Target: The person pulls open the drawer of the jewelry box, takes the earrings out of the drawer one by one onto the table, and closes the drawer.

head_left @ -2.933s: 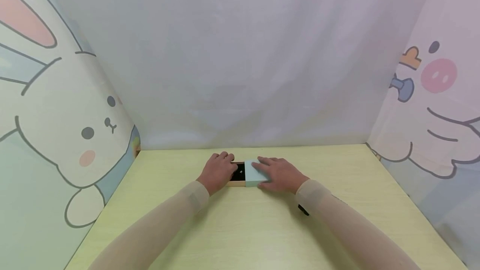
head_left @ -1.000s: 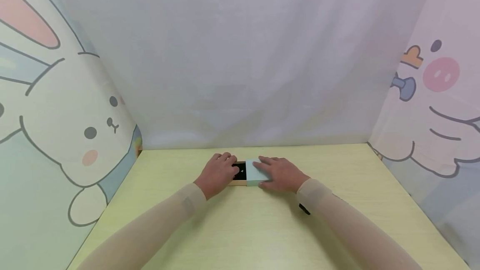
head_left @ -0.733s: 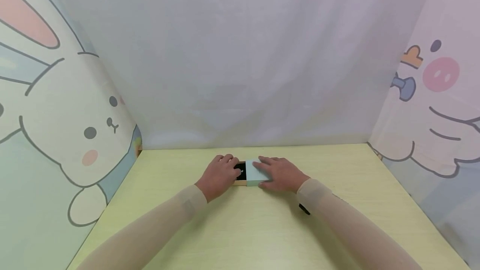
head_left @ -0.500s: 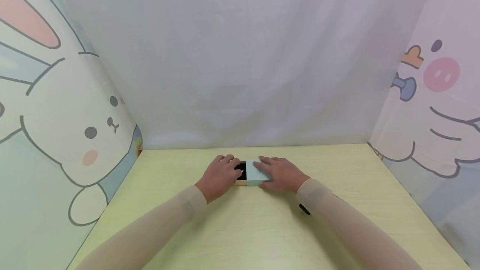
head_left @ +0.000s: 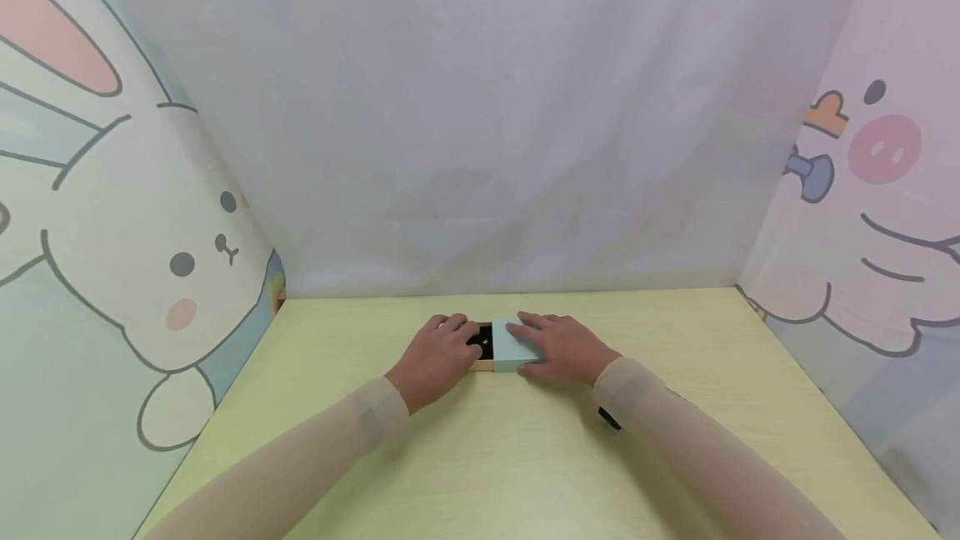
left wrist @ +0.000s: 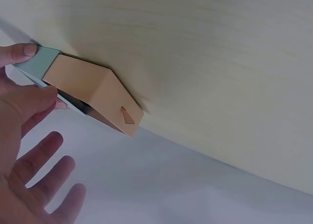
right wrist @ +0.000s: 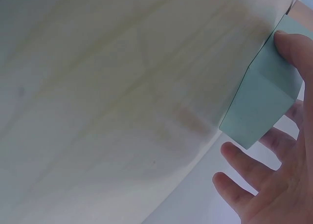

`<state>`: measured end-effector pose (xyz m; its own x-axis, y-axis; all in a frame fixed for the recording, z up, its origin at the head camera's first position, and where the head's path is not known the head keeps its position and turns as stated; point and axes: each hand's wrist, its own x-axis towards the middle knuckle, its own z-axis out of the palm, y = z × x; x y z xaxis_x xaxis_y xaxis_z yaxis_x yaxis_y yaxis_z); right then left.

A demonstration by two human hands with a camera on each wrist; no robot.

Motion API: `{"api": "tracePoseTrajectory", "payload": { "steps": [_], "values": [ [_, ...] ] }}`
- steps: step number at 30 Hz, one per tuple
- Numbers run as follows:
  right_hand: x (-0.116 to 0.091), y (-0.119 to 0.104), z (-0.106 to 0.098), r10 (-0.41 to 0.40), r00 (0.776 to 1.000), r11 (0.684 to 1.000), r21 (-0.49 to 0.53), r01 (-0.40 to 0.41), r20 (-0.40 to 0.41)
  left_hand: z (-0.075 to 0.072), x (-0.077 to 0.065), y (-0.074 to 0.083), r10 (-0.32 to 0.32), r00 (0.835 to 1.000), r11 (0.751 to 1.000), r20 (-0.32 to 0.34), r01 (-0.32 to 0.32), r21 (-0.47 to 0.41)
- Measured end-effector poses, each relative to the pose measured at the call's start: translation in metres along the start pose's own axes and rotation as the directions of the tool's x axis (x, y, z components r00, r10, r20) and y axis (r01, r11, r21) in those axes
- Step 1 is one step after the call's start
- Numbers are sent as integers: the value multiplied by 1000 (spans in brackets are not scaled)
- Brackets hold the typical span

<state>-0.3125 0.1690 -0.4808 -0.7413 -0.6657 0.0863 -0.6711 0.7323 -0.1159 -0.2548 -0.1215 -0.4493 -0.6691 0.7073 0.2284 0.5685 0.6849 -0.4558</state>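
A drawer-style gift box with a pale teal sleeve point(head_left: 510, 346) lies flat near the back of the table. Its peach inner tray point(left wrist: 80, 77) is slid partly out to the left, and a black insert point(head_left: 486, 343) with a small white star-like shape shows inside. My right hand point(head_left: 567, 350) grips the sleeve, thumb on the near side and fingers over the top and far side. My left hand point(head_left: 435, 359) reaches over the tray, thumb and index finger at its opening, the other fingers spread apart. The left fingertips hide part of the insert.
The light wooden table point(head_left: 480, 457) ends at a pale curtain point(head_left: 480, 123) just behind the box. Cartoon-printed panels stand at both sides. Beside the right sleeve a small black object point(head_left: 609, 417) shows.
Over the last seconds my left hand has shifted slightly right and nearer over the tray, its fingers moving at the insert. The right hand and the box stay practically in place.
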Motion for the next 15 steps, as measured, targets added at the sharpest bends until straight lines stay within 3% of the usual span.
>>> {"api": "tracePoseTrajectory", "payload": {
  "steps": [7, 15],
  "values": [
    [0, 1, 2, -8, 1000, 1000, -6, 8, -10, 3, -2, 3, 15, 999, 1000, -51, -15, 0],
    [2, 3, 5, -2, 1000, 1000, -19, 1, -4, 3, -5, 6, 25, 998, 1000, -51, -25, -4]
  ]
}}
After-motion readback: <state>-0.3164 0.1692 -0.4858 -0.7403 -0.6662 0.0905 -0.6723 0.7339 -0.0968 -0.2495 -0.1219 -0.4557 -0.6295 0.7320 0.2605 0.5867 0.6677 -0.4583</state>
